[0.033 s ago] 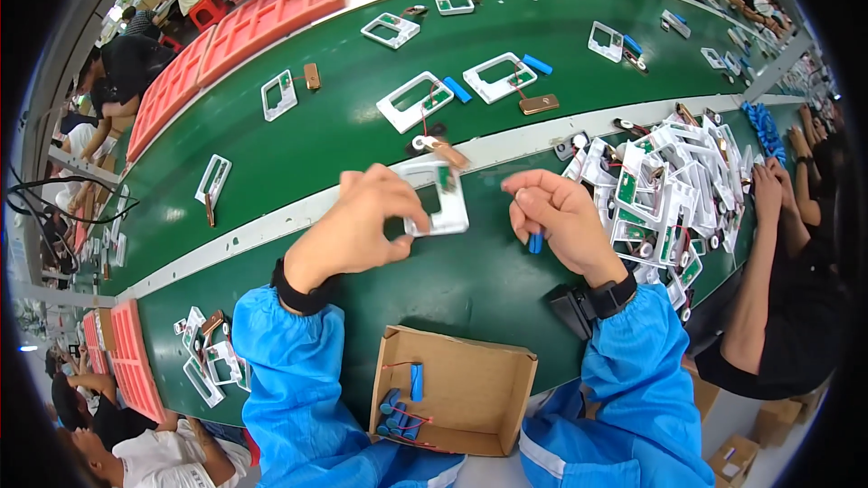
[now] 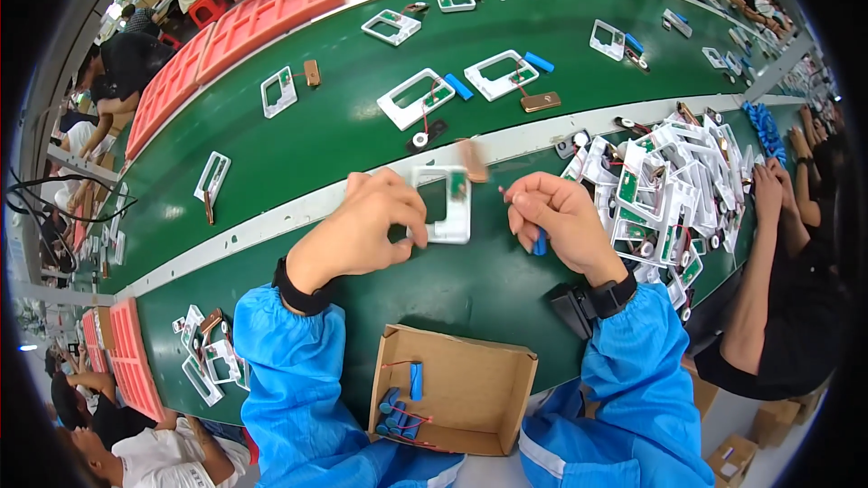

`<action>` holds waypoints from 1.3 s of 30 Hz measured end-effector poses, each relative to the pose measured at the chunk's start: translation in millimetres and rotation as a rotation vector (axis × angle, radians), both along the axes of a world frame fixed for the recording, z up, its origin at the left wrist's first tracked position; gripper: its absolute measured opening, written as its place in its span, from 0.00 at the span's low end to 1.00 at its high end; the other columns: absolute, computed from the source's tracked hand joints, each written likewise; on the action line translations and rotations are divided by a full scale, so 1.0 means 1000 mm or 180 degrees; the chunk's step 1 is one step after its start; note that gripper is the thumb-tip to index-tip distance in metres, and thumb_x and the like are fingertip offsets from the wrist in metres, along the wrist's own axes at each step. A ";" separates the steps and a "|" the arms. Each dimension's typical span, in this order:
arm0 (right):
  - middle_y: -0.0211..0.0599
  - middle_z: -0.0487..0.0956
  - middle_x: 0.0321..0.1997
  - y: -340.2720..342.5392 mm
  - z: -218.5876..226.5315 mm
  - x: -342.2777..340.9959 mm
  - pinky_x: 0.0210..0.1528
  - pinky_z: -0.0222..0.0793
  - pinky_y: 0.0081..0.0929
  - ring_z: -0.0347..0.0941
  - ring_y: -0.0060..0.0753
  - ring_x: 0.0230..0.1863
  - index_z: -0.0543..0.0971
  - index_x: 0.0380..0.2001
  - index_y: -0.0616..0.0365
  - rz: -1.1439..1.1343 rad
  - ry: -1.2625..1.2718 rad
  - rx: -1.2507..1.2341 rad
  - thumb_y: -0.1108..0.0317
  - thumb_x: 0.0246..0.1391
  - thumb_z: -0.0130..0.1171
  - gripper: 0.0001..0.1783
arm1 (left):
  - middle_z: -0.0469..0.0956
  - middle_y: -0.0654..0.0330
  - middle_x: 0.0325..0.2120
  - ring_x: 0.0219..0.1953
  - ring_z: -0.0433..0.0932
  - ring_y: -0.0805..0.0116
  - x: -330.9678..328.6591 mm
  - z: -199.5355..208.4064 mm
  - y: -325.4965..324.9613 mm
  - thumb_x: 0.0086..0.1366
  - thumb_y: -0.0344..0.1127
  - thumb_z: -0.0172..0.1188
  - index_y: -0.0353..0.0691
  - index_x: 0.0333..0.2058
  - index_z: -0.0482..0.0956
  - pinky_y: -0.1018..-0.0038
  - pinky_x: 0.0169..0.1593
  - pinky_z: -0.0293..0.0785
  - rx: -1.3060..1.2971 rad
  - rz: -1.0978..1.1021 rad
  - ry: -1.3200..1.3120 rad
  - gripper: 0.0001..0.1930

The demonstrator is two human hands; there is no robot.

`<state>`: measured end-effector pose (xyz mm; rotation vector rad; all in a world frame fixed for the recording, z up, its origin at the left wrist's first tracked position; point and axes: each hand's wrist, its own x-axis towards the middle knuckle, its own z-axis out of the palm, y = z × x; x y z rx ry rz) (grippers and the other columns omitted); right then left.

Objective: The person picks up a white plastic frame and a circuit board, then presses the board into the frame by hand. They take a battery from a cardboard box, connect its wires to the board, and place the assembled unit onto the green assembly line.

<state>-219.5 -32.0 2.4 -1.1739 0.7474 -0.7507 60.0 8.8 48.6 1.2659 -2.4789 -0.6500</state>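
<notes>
My left hand (image 2: pixel 375 221) grips the left edge of a white plastic housing frame (image 2: pixel 461 228), held above the green table. A small green circuit board (image 2: pixel 458 185) sits in the frame's upper right corner. By its top edge is a blurred copper-coloured piece (image 2: pixel 472 161). To the right, my right hand (image 2: pixel 556 217) is closed in a pinch on a blue cylindrical battery (image 2: pixel 540 242), whose lower end shows below the fingers. A reddish wire tip (image 2: pixel 503 190) pokes out at the fingertips. The frame and the battery are apart.
An open cardboard box (image 2: pixel 515 398) with several blue batteries stands in front of me. At right lies a heap of white frames (image 2: pixel 674 190), beside a co-worker's arm (image 2: pixel 755 280). More frames lie on the green belt (image 2: pixel 344 126) beyond a metal rail (image 2: pixel 271 226). Red trays (image 2: pixel 271 18) line its far side.
The white frame has turned more upright and shifted slightly right in my left hand, with its copper-coloured piece swinging right. My right hand has barely moved; the battery tilts slightly.
</notes>
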 end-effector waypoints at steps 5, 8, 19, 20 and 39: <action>0.25 0.71 0.23 0.003 0.006 0.000 0.18 0.53 0.13 0.54 0.10 0.18 0.76 0.41 0.63 0.0122 0.0334 0.0098 0.67 0.68 0.54 0.09 | 0.82 0.71 0.37 0.53 0.68 0.65 0.004 -0.006 0.003 0.46 0.21 0.64 0.47 0.30 0.85 0.61 0.59 0.53 0.0594 -0.0109 -0.0407 0.13; 0.25 0.70 0.23 0.005 0.007 -0.001 0.16 0.50 0.12 0.53 0.10 0.18 0.76 0.40 0.62 0.0353 0.0258 0.0498 0.65 0.68 0.53 0.10 | 0.81 0.69 0.38 0.49 0.71 0.64 -0.004 -0.002 0.004 0.48 0.21 0.66 0.46 0.32 0.85 0.64 0.56 0.57 0.0243 -0.0215 -0.0057 0.13; 0.23 0.68 0.21 0.013 0.009 0.008 0.17 0.50 0.15 0.55 0.11 0.17 0.77 0.38 0.62 0.0922 -0.0113 0.1142 0.68 0.67 0.54 0.08 | 0.80 0.67 0.34 0.39 0.75 0.66 -0.037 -0.012 0.008 0.52 0.26 0.71 0.44 0.34 0.84 0.70 0.47 0.63 -0.0698 -0.0033 0.1051 0.10; 0.23 0.68 0.21 0.013 0.009 0.008 0.18 0.50 0.16 0.56 0.11 0.17 0.78 0.38 0.62 0.0962 -0.0136 0.1231 0.69 0.66 0.55 0.07 | 0.80 0.67 0.33 0.38 0.75 0.67 -0.037 -0.013 0.008 0.52 0.26 0.71 0.44 0.34 0.84 0.71 0.47 0.63 -0.0799 -0.0072 0.1047 0.10; 0.22 0.76 0.30 0.019 -0.001 0.013 0.32 0.61 0.15 0.66 0.14 0.29 0.78 0.36 0.61 0.0871 0.0905 -0.0249 0.66 0.63 0.60 0.08 | 0.75 0.66 0.29 0.41 0.74 0.64 -0.039 -0.013 0.012 0.57 0.34 0.69 0.43 0.37 0.82 0.68 0.46 0.61 0.0126 -0.0055 0.0699 0.09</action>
